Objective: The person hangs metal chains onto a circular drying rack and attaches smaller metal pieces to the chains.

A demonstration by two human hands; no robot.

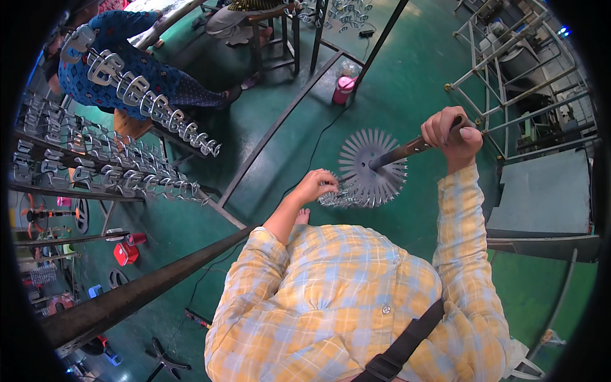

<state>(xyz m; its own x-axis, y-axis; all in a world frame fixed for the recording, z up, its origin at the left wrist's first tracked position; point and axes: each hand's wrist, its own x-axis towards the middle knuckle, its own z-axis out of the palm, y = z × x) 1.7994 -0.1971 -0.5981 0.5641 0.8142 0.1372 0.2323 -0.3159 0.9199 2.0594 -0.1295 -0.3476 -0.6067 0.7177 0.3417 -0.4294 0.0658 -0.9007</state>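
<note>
My right hand [450, 135] is wrapped around the upper end of a dark metal pole [412, 149] with holes along it. The pole runs down to the middle of a round grey slotted disc [358, 156], whose rim is cut into narrow radial teeth. At the disc's near left rim is my left hand [316, 186], its thumb and fingers pinched together. A cluster of small shiny metal pieces [341, 196] sits along the rim beside these fingers. What the pinch holds is too small to make out.
On the left, racks carry rows of bent metal hooks [108, 149]. A person in blue patterned clothes [111, 57] sits behind them. A dark metal beam [146, 280] slants past my left side. A pink tumbler [344, 90] stands on the green floor; a tubular frame [509, 95] is at right.
</note>
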